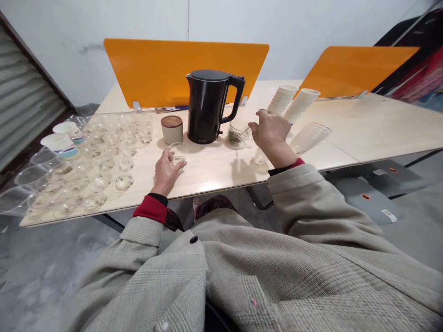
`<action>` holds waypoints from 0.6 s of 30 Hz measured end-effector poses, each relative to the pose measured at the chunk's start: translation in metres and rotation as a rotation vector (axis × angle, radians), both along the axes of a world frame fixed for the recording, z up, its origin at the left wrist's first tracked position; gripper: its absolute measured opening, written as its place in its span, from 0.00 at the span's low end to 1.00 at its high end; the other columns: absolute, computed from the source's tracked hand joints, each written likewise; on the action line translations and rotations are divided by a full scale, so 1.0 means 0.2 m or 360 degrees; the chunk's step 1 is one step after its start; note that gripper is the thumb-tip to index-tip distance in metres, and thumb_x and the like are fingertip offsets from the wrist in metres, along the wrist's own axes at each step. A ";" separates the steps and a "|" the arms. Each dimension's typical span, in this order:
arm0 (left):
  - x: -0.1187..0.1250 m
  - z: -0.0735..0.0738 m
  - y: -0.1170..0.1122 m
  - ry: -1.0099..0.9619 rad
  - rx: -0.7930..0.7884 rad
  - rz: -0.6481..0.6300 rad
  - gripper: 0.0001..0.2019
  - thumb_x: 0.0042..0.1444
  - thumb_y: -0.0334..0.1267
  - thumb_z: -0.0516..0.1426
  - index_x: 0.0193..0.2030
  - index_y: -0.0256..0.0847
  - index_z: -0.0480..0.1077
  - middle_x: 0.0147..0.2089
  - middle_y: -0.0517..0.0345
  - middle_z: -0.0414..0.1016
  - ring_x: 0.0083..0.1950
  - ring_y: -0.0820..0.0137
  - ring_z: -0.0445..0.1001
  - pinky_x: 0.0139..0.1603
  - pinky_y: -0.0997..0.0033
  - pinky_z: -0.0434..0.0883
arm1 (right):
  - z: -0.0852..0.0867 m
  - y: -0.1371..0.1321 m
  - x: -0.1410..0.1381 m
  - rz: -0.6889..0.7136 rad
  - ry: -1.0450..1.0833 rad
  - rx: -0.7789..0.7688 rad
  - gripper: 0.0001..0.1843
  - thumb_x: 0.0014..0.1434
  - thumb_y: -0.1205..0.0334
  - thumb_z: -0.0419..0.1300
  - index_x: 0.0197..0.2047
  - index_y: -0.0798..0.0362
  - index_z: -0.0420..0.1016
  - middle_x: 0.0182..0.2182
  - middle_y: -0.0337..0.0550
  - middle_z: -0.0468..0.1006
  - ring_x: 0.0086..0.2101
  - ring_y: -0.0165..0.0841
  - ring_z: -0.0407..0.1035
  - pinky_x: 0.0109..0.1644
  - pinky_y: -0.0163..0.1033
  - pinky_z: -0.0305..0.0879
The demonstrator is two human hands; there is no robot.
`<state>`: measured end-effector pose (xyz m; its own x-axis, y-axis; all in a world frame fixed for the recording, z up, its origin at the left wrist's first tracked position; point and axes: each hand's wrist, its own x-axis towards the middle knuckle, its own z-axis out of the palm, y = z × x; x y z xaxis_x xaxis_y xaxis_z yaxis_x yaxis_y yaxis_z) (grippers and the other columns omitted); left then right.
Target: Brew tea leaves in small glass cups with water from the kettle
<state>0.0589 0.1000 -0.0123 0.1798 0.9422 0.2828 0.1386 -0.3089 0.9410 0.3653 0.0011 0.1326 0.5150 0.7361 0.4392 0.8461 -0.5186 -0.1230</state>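
My left hand (166, 170) rests on the wooden table (214, 170), its fingers wrapped round a small clear glass (178, 152). My right hand (272, 134) hovers above the table to the right of a small glass cup with dark tea leaves (237, 133); its fingers are loosely curled and spread, holding nothing I can see. A black electric kettle (209, 107) stands just behind, between the two hands. A beige jar with a wooden lid (172, 129) sits left of the kettle.
Several clear glasses (104, 157) cover the table's left part, with paper cups (64, 140) beyond them. Stacked white paper cups (294, 103) and a stack of clear plastic cups (308, 137) lie on their sides at the right. Orange dividers (162, 69) stand behind.
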 end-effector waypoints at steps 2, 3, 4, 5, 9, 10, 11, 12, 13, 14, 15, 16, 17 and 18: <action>0.00 0.02 -0.02 0.0067 -0.0014 0.0071 0.47 0.44 0.42 0.75 0.73 0.44 0.67 0.63 0.45 0.79 0.63 0.54 0.79 0.67 0.49 0.74 | -0.02 -0.05 -0.09 0.0145 -0.0014 0.0110 0.23 0.74 0.56 0.56 0.67 0.55 0.74 0.60 0.63 0.79 0.57 0.52 0.73 0.56 0.51 0.68; 0.00 0.03 -0.03 0.0098 -0.0009 0.0087 0.49 0.44 0.42 0.75 0.74 0.45 0.66 0.65 0.45 0.78 0.64 0.53 0.78 0.68 0.50 0.74 | -0.04 -0.06 -0.15 0.0230 0.0000 0.0140 0.23 0.75 0.54 0.55 0.68 0.54 0.74 0.60 0.62 0.78 0.58 0.52 0.73 0.57 0.52 0.69; -0.01 0.03 -0.04 0.0119 0.0006 0.0090 0.50 0.44 0.41 0.75 0.75 0.45 0.64 0.67 0.45 0.78 0.66 0.53 0.77 0.70 0.51 0.73 | -0.07 -0.07 -0.20 0.0325 0.0029 0.0154 0.23 0.75 0.53 0.54 0.68 0.53 0.74 0.60 0.60 0.79 0.58 0.52 0.73 0.57 0.52 0.70; -0.02 0.03 -0.05 0.0138 0.0024 0.0102 0.51 0.45 0.39 0.74 0.77 0.44 0.62 0.69 0.44 0.77 0.68 0.53 0.76 0.71 0.51 0.73 | -0.11 -0.06 -0.25 0.0430 0.0069 0.0156 0.24 0.76 0.53 0.54 0.68 0.53 0.74 0.60 0.59 0.79 0.58 0.52 0.73 0.58 0.53 0.71; -0.11 0.02 -0.08 0.0273 0.0121 0.0238 0.43 0.57 0.34 0.63 0.80 0.40 0.57 0.76 0.40 0.70 0.74 0.54 0.72 0.76 0.51 0.70 | -0.32 0.04 -0.40 0.0845 0.0246 0.0025 0.28 0.75 0.56 0.53 0.72 0.58 0.71 0.67 0.59 0.76 0.64 0.50 0.70 0.69 0.54 0.67; -0.14 0.02 -0.08 0.0361 0.0164 0.0281 0.40 0.59 0.32 0.59 0.80 0.39 0.58 0.77 0.40 0.69 0.75 0.55 0.71 0.77 0.51 0.69 | -0.37 0.07 -0.43 0.0903 0.0272 -0.0038 0.30 0.75 0.56 0.53 0.74 0.61 0.68 0.71 0.61 0.72 0.67 0.51 0.67 0.72 0.54 0.64; -0.17 0.01 -0.08 0.0492 0.0218 0.0318 0.38 0.61 0.31 0.56 0.79 0.38 0.59 0.77 0.41 0.68 0.77 0.55 0.69 0.79 0.51 0.67 | -0.41 0.10 -0.46 0.0939 0.0291 -0.0113 0.32 0.75 0.57 0.52 0.76 0.64 0.64 0.74 0.62 0.67 0.70 0.51 0.64 0.75 0.54 0.61; -0.19 0.01 -0.08 0.0651 0.0273 0.0337 0.36 0.61 0.30 0.54 0.78 0.37 0.61 0.78 0.41 0.67 0.78 0.56 0.67 0.80 0.51 0.65 | -0.45 0.13 -0.49 0.0959 0.0305 -0.0196 0.33 0.75 0.57 0.52 0.77 0.66 0.62 0.76 0.63 0.62 0.73 0.51 0.61 0.77 0.55 0.58; -0.21 0.01 -0.08 0.0823 0.0323 0.0340 0.35 0.62 0.29 0.53 0.77 0.36 0.62 0.79 0.41 0.66 0.80 0.55 0.65 0.82 0.51 0.62 | -0.48 0.14 -0.52 0.0968 0.0316 -0.0276 0.34 0.76 0.57 0.51 0.78 0.67 0.60 0.78 0.64 0.59 0.75 0.52 0.57 0.78 0.56 0.55; -0.22 0.01 -0.08 0.0998 0.0361 0.0322 0.33 0.64 0.29 0.51 0.77 0.35 0.63 0.79 0.40 0.65 0.81 0.54 0.63 0.83 0.49 0.60 | -0.51 0.15 -0.54 0.0973 0.0327 -0.0350 0.34 0.76 0.57 0.49 0.78 0.68 0.59 0.79 0.64 0.57 0.76 0.52 0.54 0.80 0.57 0.52; -0.22 0.02 -0.08 0.1161 0.0387 0.0292 0.32 0.65 0.30 0.50 0.76 0.34 0.64 0.80 0.39 0.64 0.82 0.52 0.61 0.84 0.46 0.58 | -0.53 0.16 -0.57 0.0978 0.0338 -0.0416 0.34 0.77 0.56 0.49 0.78 0.67 0.58 0.79 0.63 0.56 0.77 0.52 0.51 0.80 0.59 0.49; -0.22 0.02 -0.09 0.1304 0.0401 0.0263 0.30 0.67 0.32 0.49 0.76 0.33 0.64 0.81 0.39 0.63 0.83 0.50 0.58 0.84 0.43 0.56 | -0.55 0.15 -0.59 0.0984 0.0347 -0.0471 0.34 0.77 0.54 0.48 0.78 0.66 0.58 0.79 0.62 0.55 0.78 0.53 0.49 0.81 0.61 0.46; -0.21 0.02 -0.10 0.1426 0.0406 0.0243 0.29 0.69 0.33 0.47 0.76 0.32 0.64 0.81 0.39 0.61 0.83 0.48 0.57 0.84 0.40 0.54 | -0.56 0.15 -0.61 0.0990 0.0352 -0.0515 0.35 0.77 0.52 0.47 0.79 0.65 0.57 0.80 0.61 0.54 0.79 0.53 0.47 0.82 0.63 0.43; -0.20 0.03 -0.11 0.1526 0.0405 0.0235 0.29 0.71 0.34 0.45 0.76 0.32 0.64 0.82 0.39 0.61 0.84 0.47 0.55 0.84 0.37 0.52 | -0.56 0.14 -0.62 0.0994 0.0352 -0.0547 0.36 0.78 0.51 0.46 0.79 0.64 0.56 0.80 0.60 0.53 0.79 0.53 0.45 0.82 0.63 0.41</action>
<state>0.0188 0.0783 -0.0069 0.3235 0.9051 0.2759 0.8570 -0.4038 0.3200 0.2407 0.0294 0.0197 0.0054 0.9978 0.0660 0.9702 0.0107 -0.2419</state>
